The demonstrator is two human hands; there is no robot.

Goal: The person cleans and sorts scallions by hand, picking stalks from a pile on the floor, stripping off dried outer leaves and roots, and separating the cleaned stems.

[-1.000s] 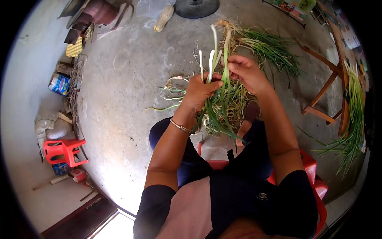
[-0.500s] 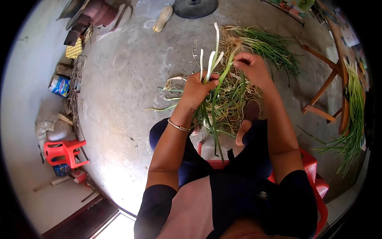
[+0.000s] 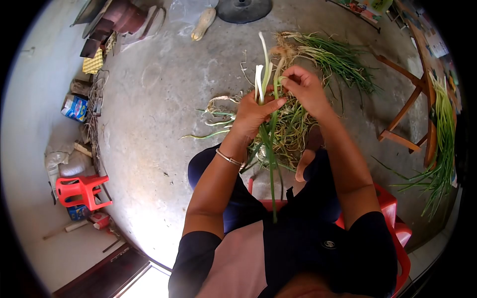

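My left hand (image 3: 257,110) is closed around several green onions (image 3: 259,82), their white ends pointing up and green leaves hanging toward my lap. One stalk with brown roots (image 3: 281,51) stands apart to the right, its lower part under my left thumb. Beside that stalk, my right hand (image 3: 304,85) pinches a pale green strip of leaf (image 3: 282,79). Under both hands lies a heap of yellowed leaves and peelings (image 3: 293,126). A bunch of rooted green onions (image 3: 330,54) rests on the floor beyond my right hand.
More green onions (image 3: 442,129) lie at the right by a wooden folding frame (image 3: 415,104). A small red chair (image 3: 82,191) stands at the left wall. A squash (image 3: 203,24) and a round black base (image 3: 243,9) are on the concrete floor (image 3: 159,99) ahead.
My right hand has moved left and slightly down, and the rooted stalk has swung more upright. My left hand has shifted slightly right. The white ends are bunched closer together.
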